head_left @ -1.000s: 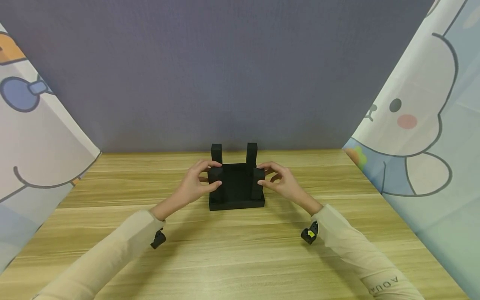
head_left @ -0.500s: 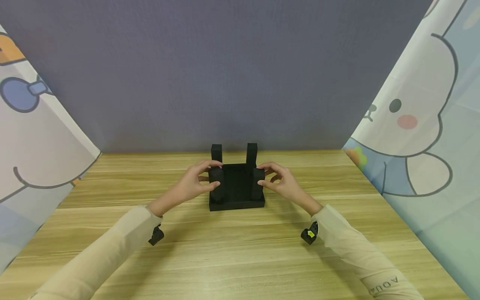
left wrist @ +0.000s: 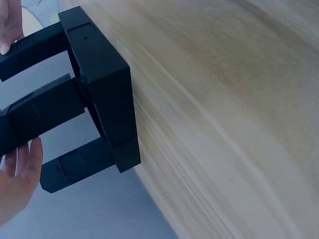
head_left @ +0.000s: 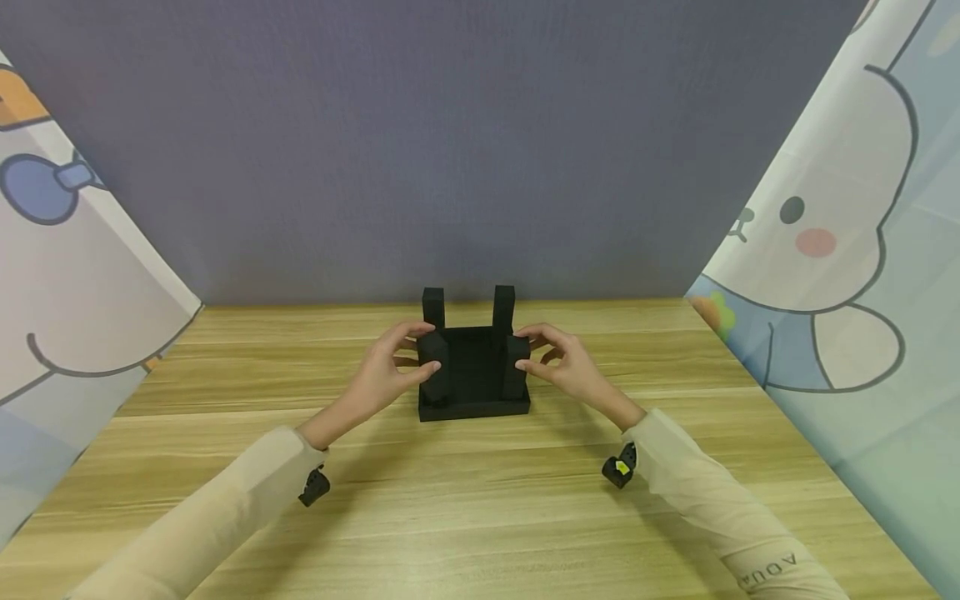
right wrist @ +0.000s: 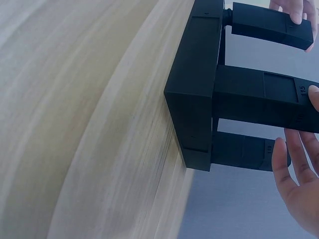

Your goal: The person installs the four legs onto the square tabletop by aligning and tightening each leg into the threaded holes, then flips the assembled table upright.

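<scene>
A black square base (head_left: pixel 474 410) with upright black legs at its corners stands on the table in the head view. My left hand (head_left: pixel 384 371) pinches the near left leg (head_left: pixel 433 387) between thumb and fingers, close to its top. That leg sits turned slightly out of line with the base, and a short threaded-looking connector (right wrist: pixel 228 17) shows in the gap below it in the right wrist view. My right hand (head_left: pixel 567 364) pinches the near right leg (head_left: pixel 514 381), which meets the base (right wrist: pixel 192 94) without a visible gap.
Two far legs, left (head_left: pixel 433 305) and right (head_left: pixel 504 306), rise at the back of the base. A wood-grain table (head_left: pixel 480 508) lies beneath, with a grey panel (head_left: pixel 450 150) behind it. Cartoon-printed sheets (head_left: pixel 832 250) flank both sides.
The near left leg has turned slightly under my left hand, whose fingers and forearm have shifted a little. My right hand holds still, and the base stays in place.
</scene>
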### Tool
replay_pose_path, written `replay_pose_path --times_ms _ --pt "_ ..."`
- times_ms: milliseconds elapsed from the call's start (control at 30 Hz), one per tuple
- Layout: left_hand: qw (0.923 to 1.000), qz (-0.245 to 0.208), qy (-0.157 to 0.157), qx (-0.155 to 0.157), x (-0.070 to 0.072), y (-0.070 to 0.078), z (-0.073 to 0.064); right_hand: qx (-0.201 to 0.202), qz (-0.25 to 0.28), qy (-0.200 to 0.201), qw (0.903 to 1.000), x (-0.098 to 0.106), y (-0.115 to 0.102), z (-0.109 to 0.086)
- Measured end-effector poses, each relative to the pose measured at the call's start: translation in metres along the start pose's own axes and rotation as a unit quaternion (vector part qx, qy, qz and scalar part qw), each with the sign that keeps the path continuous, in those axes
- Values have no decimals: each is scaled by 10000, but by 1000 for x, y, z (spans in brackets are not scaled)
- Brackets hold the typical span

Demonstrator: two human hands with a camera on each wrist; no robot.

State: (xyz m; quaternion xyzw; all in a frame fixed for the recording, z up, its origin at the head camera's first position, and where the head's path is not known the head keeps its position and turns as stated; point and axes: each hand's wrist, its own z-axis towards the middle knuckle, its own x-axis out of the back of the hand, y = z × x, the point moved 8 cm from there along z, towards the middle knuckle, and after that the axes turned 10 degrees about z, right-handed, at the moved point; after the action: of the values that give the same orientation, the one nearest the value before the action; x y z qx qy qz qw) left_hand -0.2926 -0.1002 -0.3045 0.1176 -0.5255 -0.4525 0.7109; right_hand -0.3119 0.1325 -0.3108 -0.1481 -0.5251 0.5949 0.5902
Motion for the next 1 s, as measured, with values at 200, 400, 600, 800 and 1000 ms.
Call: replay_pose_path --times_ms 200,400,600,800,1000 --pt "9985 32 -498 -227 0 0 6 -16 -21 45 10000 0 1 0" --pt "9921 -137 -1202 -341 -1 0 12 -36 24 40 10000 0 1 1" --pt "9859 -320 -1632 -202 -2 -3 15 -62 34 10 10000 0 1 1" --pt "9890 -433 -1415 -17 -3 -4 12 -64 -9 21 10000 1 1 2" --pt "9961 -391 -723 313 -4 -7 6 -55 -16 22 10000 1 1 2"
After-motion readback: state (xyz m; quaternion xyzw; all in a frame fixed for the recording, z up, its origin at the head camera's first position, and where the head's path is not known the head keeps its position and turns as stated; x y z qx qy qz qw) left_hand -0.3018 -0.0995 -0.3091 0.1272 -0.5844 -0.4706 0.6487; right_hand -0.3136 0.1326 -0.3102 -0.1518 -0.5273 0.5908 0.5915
